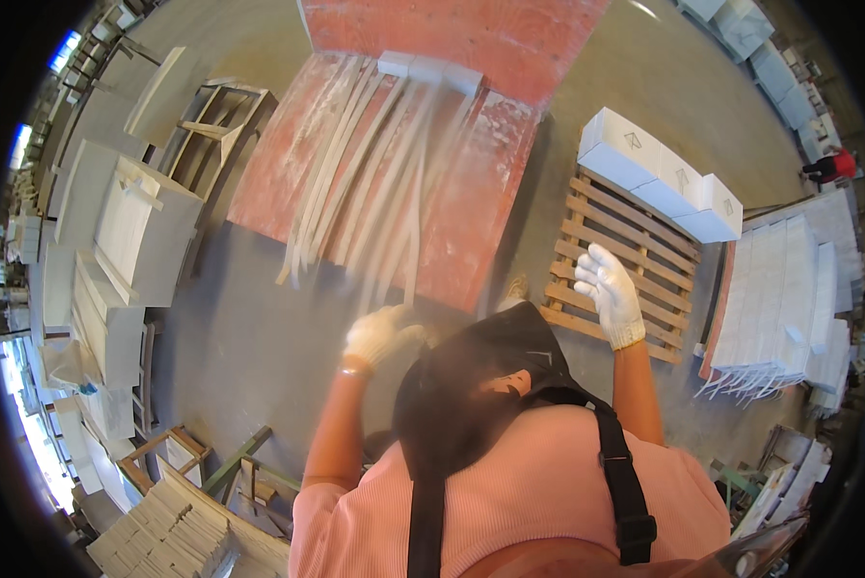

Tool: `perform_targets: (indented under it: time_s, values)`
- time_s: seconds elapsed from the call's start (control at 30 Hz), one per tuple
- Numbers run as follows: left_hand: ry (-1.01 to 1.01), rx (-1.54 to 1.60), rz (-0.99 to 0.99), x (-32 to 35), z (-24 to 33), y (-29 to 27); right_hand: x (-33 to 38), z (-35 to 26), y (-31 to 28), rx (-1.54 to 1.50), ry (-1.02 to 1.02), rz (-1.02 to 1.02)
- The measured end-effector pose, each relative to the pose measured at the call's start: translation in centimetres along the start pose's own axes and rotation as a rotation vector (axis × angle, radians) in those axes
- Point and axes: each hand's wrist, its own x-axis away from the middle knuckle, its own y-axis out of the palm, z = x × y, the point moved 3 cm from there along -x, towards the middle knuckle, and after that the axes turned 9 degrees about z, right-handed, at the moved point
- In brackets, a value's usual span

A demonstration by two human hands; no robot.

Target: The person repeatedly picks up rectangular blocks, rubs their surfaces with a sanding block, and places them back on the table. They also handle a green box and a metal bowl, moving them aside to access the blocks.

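Left hand (379, 332), white-gloved, curled at the near tips of a bundle of long white strips (365, 173). Grip there looks closed, but too smeared to say whether clamped on a strip end or merely beside it. Right hand (609, 294), also gloved, raised over a wooden pallet (625, 250), fingers loosely apart, grip on nothing.

Strips lying on a red board (480, 193) set on the concrete floor (249, 328). Far ends gathered close together against a short row of white blocks (430, 69) at the board's far side; near ends fanned out, some overhanging the board's near edge towards the left hand. Long axis running away from the body, roughly from the left hand up to the blocks, leaning slightly rightward at the far end. Several strips on the right of the fan blurred.

Judged by the lie: bundle already down on the board, far ends butted up, near ends not yet squared or drawn together. Probably mid-way, with the tidying of the fan left to do.

Around: large white boxes (659, 173) on the pallet's far edge, stacked white panels (124, 231) to the left.
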Motion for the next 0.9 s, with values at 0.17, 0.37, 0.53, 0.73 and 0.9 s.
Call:
perform_targets:
  time_s: [0.17, 0.37, 0.53, 0.73, 0.9]
  values:
    - [0.052, 0.036, -0.152, -6.6, 3.6, 0.7, -6.2, -0.2, -1.6, 0.213, 0.007, 0.036]
    - [-0.125, 0.022, -0.087, -15.3, 8.2, -1.4, -20.3, -1.9, -3.0, 0.364, -0.095, -0.069]
    - [-0.336, -0.073, -0.058, -18.4, 13.2, -4.7, -31.6, -4.5, -6.2, 0.465, -0.030, -0.118]
    - [-0.371, 0.047, 0.051, -22.7, 17.3, -7.7, -40.1, -10.0, -7.7, 0.683, -0.171, -0.144]
    - [-0.370, -0.105, 0.111, -28.3, 16.1, -11.5, -44.7, -10.0, -4.1, 0.944, -0.231, -0.258]
